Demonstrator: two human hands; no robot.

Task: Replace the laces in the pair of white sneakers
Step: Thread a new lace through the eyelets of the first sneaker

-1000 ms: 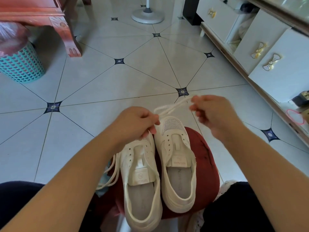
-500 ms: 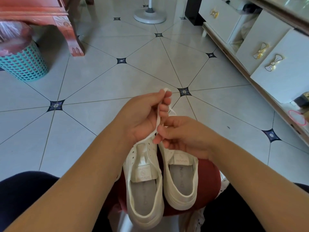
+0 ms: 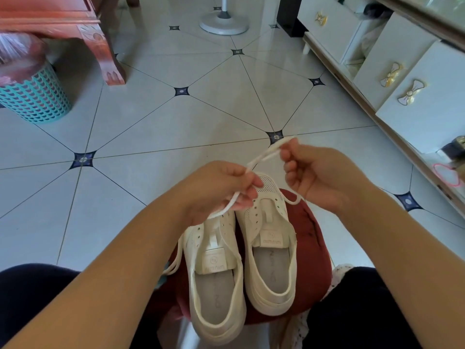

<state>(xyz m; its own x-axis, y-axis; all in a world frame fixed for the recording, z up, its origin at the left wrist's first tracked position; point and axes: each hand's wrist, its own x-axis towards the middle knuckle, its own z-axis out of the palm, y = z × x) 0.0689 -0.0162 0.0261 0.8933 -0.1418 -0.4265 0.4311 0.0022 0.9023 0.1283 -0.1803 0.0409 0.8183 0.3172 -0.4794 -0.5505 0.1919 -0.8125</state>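
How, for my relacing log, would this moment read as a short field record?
Left grip: pinches a white flat shoelace
Right grip: pinches the same shoelace, stretched between both
Left white mesh sneaker: on dark red round stool, toe away
Right white mesh sneaker: beside it
Eyelets in view: empty
Second white lace: hangs off the stool's left edge

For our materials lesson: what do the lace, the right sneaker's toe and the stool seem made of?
The lace: flat woven textile, matte, bending limply. The right sneaker's toe: mesh fabric, shown by fine holes. The stool: dark red, perhaps faux leather, given creases and slight sheen.
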